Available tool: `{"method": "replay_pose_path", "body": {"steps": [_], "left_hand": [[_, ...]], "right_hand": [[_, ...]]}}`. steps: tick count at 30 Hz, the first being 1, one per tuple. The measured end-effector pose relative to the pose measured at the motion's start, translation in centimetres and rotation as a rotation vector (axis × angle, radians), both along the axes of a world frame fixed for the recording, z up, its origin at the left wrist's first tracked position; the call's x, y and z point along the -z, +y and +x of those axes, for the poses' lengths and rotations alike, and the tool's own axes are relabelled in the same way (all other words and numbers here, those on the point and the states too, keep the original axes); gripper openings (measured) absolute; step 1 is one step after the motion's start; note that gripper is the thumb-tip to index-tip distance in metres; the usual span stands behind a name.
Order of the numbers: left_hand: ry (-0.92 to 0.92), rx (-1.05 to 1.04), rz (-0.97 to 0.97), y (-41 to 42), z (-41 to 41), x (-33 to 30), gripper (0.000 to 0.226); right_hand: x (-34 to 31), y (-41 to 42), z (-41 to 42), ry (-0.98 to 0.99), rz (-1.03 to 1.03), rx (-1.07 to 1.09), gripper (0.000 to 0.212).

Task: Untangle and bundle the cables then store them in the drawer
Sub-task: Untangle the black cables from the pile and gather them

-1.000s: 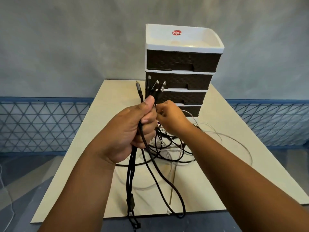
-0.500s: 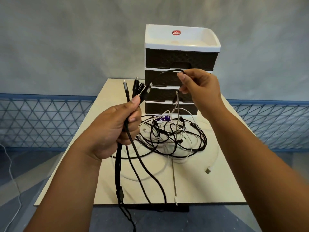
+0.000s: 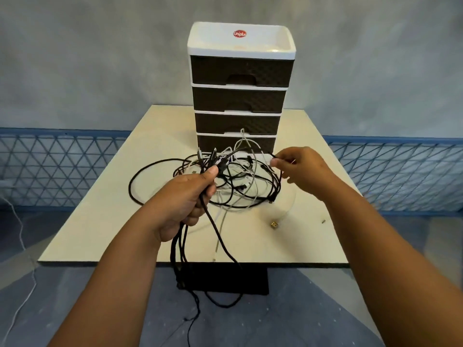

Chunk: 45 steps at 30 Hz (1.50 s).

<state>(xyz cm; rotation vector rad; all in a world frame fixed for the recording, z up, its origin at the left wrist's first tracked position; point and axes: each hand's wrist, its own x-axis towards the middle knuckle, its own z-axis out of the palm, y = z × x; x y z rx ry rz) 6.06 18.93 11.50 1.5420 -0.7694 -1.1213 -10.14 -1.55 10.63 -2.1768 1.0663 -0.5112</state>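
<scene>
My left hand (image 3: 184, 204) is clenched around a bunch of black cables (image 3: 220, 242); their plug ends stick up past my thumb and the loose lengths hang over the table's front edge toward the floor. My right hand (image 3: 302, 169) pinches the end of a thin black cable at the right side of a tangled pile of black and white cables (image 3: 240, 182) on the cream table (image 3: 105, 221). Behind the pile stands a drawer unit (image 3: 239, 93) with a white top and several dark brown drawers, all closed.
A gold USB plug (image 3: 274, 224) on a clear cable lies to the right of the pile. A small screw-like piece (image 3: 323, 221) lies near the right edge. Blue mesh fencing (image 3: 57, 169) runs behind the table on both sides. A white wire (image 3: 21, 236) trails on the floor at left.
My right hand came down from in front of the upper drawers to the right side of the pile, holding a black cable end. My left hand lowered with its bunch.
</scene>
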Motion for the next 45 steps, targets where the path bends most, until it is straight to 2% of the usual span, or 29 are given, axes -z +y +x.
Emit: {"method": "replay_pose_path", "body": {"steps": [3,5,11,18,22,24,26,28,29,32,34,35,37,38,39,41,42,45], "left_hand": [[0.022,-0.075,-0.017,0.7,-1.7,0.4,0.048],[0.05,-0.141,-0.048,1.2,-2.5,0.5,0.046],[0.104,-0.245,-0.185,2.0,-4.8,0.6,0.037],[0.16,-0.263,-0.338,2.3,-8.5,-0.4,0.039],[0.179,-0.274,-0.39,2.3,-9.9,-1.2,0.039],[0.17,-0.277,-0.404,2.3,-10.4,-1.4,0.04],[0.177,-0.279,-0.397,2.4,-10.8,-1.4,0.041],[0.192,-0.27,-0.382,2.5,-11.3,-1.4,0.044],[0.2,-0.266,-0.38,2.5,-11.5,-1.3,0.045],[0.225,-0.259,-0.402,2.3,-12.4,-1.3,0.048],[0.244,-0.229,-0.438,1.9,-13.1,-1.3,0.047],[0.26,-0.207,-0.462,1.6,-13.6,-1.3,0.046],[0.301,-0.159,-0.513,1.0,-14.7,-1.4,0.045],[0.326,-0.137,-0.537,0.7,-15.3,-1.4,0.045],[0.353,-0.117,-0.56,0.4,-15.8,-1.5,0.045],[0.402,-0.094,-0.598,0.0,-16.1,-1.7,0.045],[0.421,-0.09,-0.618,0.0,-15.9,-1.9,0.044],[0.439,-0.119,-0.671,0.3,-14.1,-2.5,0.044]], "right_hand": [[0.1,0.9,-3.5,-0.366,0.116,0.066,0.012],[0.0,1.3,-6.0,-0.414,0.123,0.094,0.011],[0.6,2.5,-11.2,-0.039,0.211,-0.022,0.011],[4.2,5.1,-13.8,0.179,0.422,-0.237,0.016],[8.5,6.2,-14.7,0.397,0.474,-0.274,0.022],[10.2,6.2,-15.4,0.614,0.407,-0.322,0.026],[10.6,5.9,-16.1,0.827,0.304,-0.338,0.039],[9.8,5.6,-16.9,0.924,0.167,-0.32,0.047],[9.1,5.4,-17.3,0.919,0.162,-0.308,0.045],[6.2,6.1,-17.9,0.821,0.267,-0.273,0.023],[4.3,6.8,-17.7,0.69,0.14,-0.355,0.032],[3.7,7.5,-17.2,0.555,0.116,-0.421,0.044],[3.1,10.1,-15.5,0.178,0.332,-0.523,0.062],[3.5,11.3,-14.5,0.023,0.452,-0.568,0.062],[4.6,12.5,-13.4,-0.101,0.53,-0.59,0.053],[6.8,14.7,-11.5,-0.252,0.538,-0.518,0.021],[7.8,15.5,-10.8,-0.296,0.535,-0.455,0.019],[9.7,16.2,-9.8,-0.345,0.567,-0.335,0.038]]}}
